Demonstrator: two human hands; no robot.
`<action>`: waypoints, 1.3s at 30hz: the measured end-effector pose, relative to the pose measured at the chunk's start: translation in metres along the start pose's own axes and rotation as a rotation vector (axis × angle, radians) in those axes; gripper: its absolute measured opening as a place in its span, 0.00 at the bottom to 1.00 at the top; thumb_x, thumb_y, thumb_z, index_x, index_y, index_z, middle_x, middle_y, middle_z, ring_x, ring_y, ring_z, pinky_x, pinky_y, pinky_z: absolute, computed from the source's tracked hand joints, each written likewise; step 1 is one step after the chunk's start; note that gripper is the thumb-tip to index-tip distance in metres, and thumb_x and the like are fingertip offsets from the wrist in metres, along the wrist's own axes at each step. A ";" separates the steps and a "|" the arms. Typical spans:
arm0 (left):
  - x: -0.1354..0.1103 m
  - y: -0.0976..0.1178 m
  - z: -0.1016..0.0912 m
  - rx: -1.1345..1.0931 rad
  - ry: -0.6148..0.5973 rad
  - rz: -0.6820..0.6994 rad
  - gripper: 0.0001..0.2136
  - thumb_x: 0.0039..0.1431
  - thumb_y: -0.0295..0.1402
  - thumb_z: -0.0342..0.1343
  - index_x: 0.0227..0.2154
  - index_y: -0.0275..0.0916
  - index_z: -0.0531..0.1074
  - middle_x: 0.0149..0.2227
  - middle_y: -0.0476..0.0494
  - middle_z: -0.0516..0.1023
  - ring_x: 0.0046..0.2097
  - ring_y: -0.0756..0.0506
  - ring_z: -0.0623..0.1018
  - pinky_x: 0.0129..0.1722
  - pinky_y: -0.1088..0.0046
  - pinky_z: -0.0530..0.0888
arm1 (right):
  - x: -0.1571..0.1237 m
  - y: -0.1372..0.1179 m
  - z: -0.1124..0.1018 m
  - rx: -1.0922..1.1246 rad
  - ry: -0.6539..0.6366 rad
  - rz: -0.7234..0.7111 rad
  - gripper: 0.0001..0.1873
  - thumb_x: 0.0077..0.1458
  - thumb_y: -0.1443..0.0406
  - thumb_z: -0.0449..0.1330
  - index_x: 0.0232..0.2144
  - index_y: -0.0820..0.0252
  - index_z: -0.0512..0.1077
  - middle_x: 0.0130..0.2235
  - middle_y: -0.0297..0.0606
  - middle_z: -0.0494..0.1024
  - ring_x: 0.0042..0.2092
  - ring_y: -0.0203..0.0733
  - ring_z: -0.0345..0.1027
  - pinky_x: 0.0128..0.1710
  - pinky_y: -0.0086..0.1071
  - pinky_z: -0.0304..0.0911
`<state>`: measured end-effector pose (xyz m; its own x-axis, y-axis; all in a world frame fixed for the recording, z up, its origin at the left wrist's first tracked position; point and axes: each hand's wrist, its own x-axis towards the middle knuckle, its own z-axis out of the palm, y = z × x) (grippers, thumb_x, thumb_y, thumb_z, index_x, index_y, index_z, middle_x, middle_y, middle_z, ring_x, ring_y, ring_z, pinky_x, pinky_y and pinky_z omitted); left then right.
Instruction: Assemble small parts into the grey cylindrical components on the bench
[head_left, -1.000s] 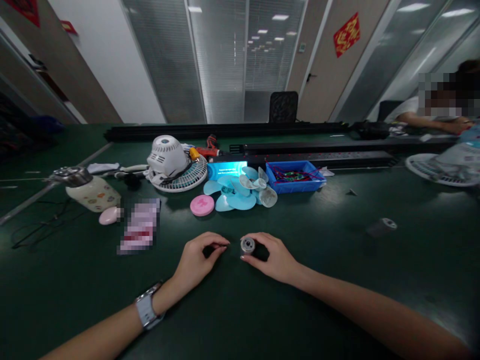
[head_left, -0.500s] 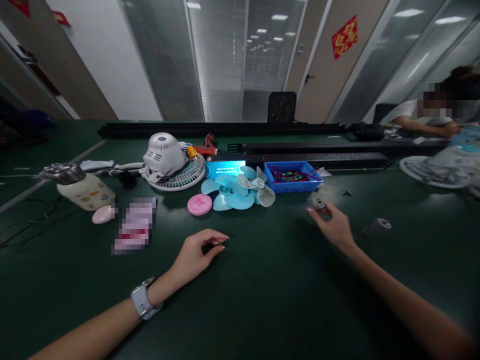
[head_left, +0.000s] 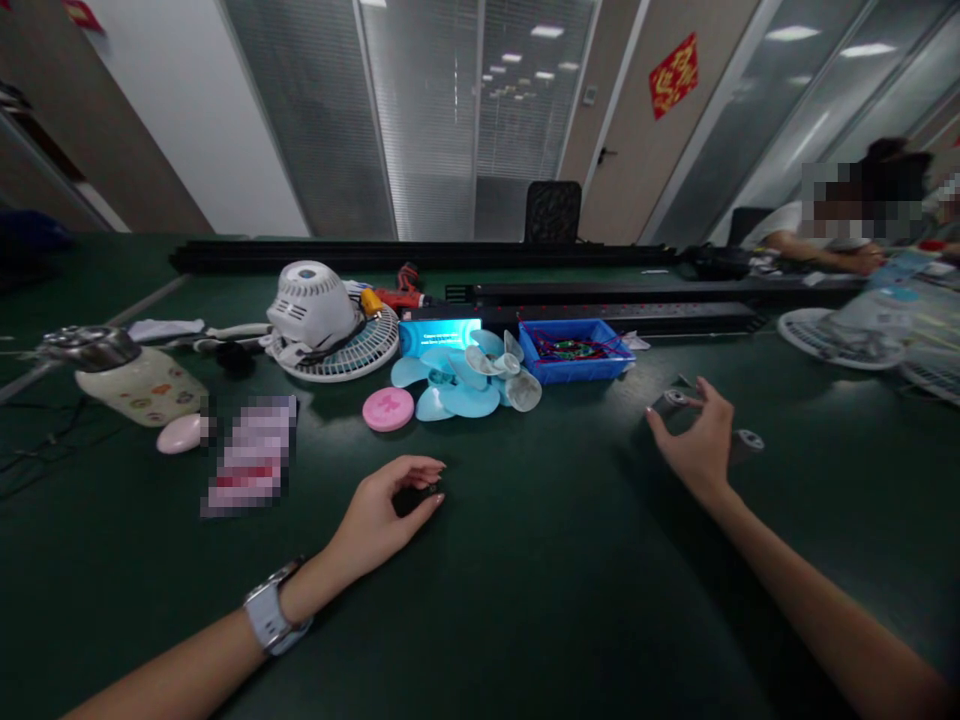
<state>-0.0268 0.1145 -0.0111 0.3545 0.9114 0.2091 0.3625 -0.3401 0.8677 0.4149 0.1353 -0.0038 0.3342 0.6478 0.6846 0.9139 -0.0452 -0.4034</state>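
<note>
My left hand [head_left: 386,510] lies over the near middle of the table, fingers curled towards the thumb. A small dark piece [head_left: 431,490] shows between them, too small to name. Farther right, my right hand [head_left: 697,435] has thumb and fingers spread around a short cylinder [head_left: 675,398] with a round metallic end. The fingers look apart from its sides. A second similar cylinder [head_left: 748,440] stands just right of that hand, partly behind it. Beyond the fingertips lies a small thin grey piece [head_left: 684,380].
Light-blue fan blades [head_left: 461,385], a pink round lid [head_left: 388,409] and a blue tray [head_left: 574,368] of wires sit mid-table. Behind are a white fan body [head_left: 311,305], a lit screen [head_left: 439,337] and black rails [head_left: 600,315]. A person sits at far right.
My right hand has moved right with the cylinder, close to the second one, and its fingers have spread. My left hand has stayed nearly still. The whole view has shifted slightly.
</note>
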 end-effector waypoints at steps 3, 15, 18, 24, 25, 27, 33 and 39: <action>0.001 0.003 -0.001 -0.108 0.070 -0.057 0.14 0.58 0.36 0.60 0.46 0.40 0.72 0.43 0.42 0.78 0.44 0.44 0.80 0.47 0.62 0.78 | -0.020 -0.072 -0.015 0.015 -0.098 -0.244 0.33 0.57 0.52 0.59 0.60 0.60 0.62 0.52 0.51 0.72 0.52 0.56 0.66 0.53 0.50 0.58; 0.001 -0.005 -0.002 -0.171 0.265 -0.129 0.10 0.59 0.38 0.57 0.42 0.40 0.69 0.37 0.46 0.74 0.40 0.46 0.77 0.42 0.69 0.75 | -0.080 -0.224 0.045 0.426 -0.971 -0.587 0.26 0.57 0.46 0.60 0.52 0.50 0.75 0.36 0.35 0.75 0.35 0.38 0.69 0.37 0.33 0.61; 0.000 -0.005 -0.002 -0.147 0.239 -0.123 0.10 0.60 0.38 0.57 0.43 0.40 0.69 0.38 0.46 0.74 0.41 0.46 0.77 0.41 0.70 0.75 | -0.086 -0.229 0.055 0.431 -0.940 -0.566 0.16 0.60 0.50 0.60 0.44 0.47 0.80 0.33 0.33 0.74 0.34 0.36 0.69 0.37 0.32 0.60; -0.001 -0.005 -0.003 -0.126 0.229 -0.120 0.10 0.61 0.38 0.56 0.43 0.40 0.68 0.38 0.46 0.75 0.41 0.46 0.77 0.42 0.69 0.74 | -0.059 -0.189 0.034 0.574 -0.837 -0.467 0.10 0.58 0.55 0.63 0.38 0.48 0.81 0.36 0.34 0.76 0.38 0.37 0.71 0.39 0.31 0.65; 0.000 -0.006 -0.003 -0.125 0.226 -0.120 0.10 0.61 0.38 0.56 0.43 0.40 0.69 0.38 0.46 0.75 0.41 0.46 0.77 0.42 0.69 0.74 | -0.049 -0.171 0.025 0.561 -0.741 -0.422 0.10 0.58 0.55 0.63 0.38 0.49 0.81 0.38 0.35 0.77 0.40 0.39 0.72 0.40 0.32 0.66; 0.001 -0.006 -0.003 -0.114 0.215 -0.115 0.11 0.61 0.38 0.56 0.43 0.40 0.69 0.38 0.46 0.75 0.40 0.46 0.77 0.42 0.68 0.74 | -0.023 -0.130 0.006 0.463 -0.496 -0.326 0.09 0.59 0.56 0.63 0.37 0.50 0.81 0.39 0.37 0.78 0.42 0.42 0.72 0.44 0.37 0.67; 0.004 -0.005 0.001 -0.044 0.217 -0.091 0.13 0.59 0.40 0.57 0.44 0.40 0.68 0.35 0.47 0.74 0.37 0.46 0.76 0.39 0.69 0.73 | 0.040 -0.011 -0.025 0.076 -0.113 -0.025 0.12 0.57 0.58 0.61 0.35 0.59 0.81 0.38 0.43 0.82 0.41 0.47 0.75 0.46 0.39 0.66; 0.002 -0.005 0.001 0.010 0.248 -0.064 0.13 0.60 0.40 0.56 0.43 0.39 0.68 0.33 0.48 0.73 0.35 0.47 0.75 0.38 0.69 0.71 | 0.050 0.023 -0.017 -0.075 -0.181 0.151 0.16 0.56 0.58 0.62 0.38 0.63 0.82 0.36 0.47 0.83 0.37 0.48 0.74 0.40 0.37 0.63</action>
<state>-0.0266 0.1180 -0.0159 0.1087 0.9598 0.2588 0.3867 -0.2807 0.8785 0.4568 0.1536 0.0316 0.4281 0.7544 0.4976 0.8735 -0.2042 -0.4419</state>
